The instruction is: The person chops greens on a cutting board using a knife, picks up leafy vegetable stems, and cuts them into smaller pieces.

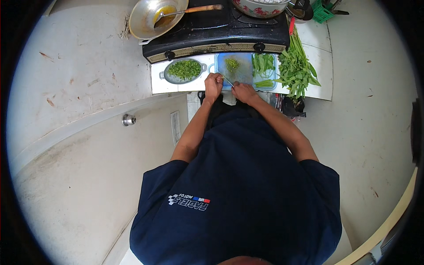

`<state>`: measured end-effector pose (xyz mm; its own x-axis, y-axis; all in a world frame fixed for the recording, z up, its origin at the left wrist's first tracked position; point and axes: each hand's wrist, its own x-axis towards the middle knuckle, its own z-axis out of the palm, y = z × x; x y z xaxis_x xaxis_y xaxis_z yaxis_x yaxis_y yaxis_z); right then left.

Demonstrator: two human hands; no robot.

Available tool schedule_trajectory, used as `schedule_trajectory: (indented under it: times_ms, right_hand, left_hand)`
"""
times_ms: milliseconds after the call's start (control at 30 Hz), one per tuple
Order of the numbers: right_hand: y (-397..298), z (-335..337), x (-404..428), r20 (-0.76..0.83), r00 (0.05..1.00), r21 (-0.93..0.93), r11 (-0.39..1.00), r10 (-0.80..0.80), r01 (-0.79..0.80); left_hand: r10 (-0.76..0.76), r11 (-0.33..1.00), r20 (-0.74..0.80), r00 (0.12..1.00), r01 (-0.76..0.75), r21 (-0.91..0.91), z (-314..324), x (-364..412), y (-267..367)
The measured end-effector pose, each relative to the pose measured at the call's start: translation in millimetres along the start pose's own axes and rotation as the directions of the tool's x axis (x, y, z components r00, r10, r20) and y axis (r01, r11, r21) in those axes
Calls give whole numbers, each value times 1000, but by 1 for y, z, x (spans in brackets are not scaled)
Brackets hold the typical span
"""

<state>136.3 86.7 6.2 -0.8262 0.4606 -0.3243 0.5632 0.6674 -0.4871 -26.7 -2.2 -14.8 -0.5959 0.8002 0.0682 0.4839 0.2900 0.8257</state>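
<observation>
My left hand (214,85) is closed at the front left edge of a blue cutting board (243,71), with a small bit of something greenish at its fingertips, too small to name. In my right hand (243,92) is a knife (227,79), its blade pointing up and left towards my left hand. A small heap of chopped greens (232,63) lies on the board. Beside it, a light blue tray (274,79) holds leafy greens (263,64) and a bundle of cut green stems (263,83). An oval grey dish (165,77) full of chopped greens (184,69) stands at the left.
Behind the board stands a black gas stove (212,33) bearing a wok (139,23) with a wooden-handled utensil (202,9) and a floral-patterned pot (258,11). Long-stemmed leafy greens (296,68) lie at the right, overhanging the counter (324,79). A green plastic basket (321,12) sits farther back.
</observation>
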Motion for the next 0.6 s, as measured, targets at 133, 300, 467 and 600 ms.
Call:
schedule_trajectory:
  times_ms: [133,300,467,600]
  right_hand:
    - [2,7,6,12,1000,1,1000,-4,4]
    - [4,5,5,22,1000,15,1000,-5,5]
    - [9,3,-3,51,998,27,999,-25,24]
    - [-1,2,15,39,999,24,999,20,-21]
  left_hand:
    - [-21,997,26,999,19,79,0,1,1]
    - [-14,1000,-7,1000,14,18,1,0,-7]
    - [-4,993,-5,1000,5,118,0,-1,-6]
    - [-44,999,-18,999,44,3,0,0,2]
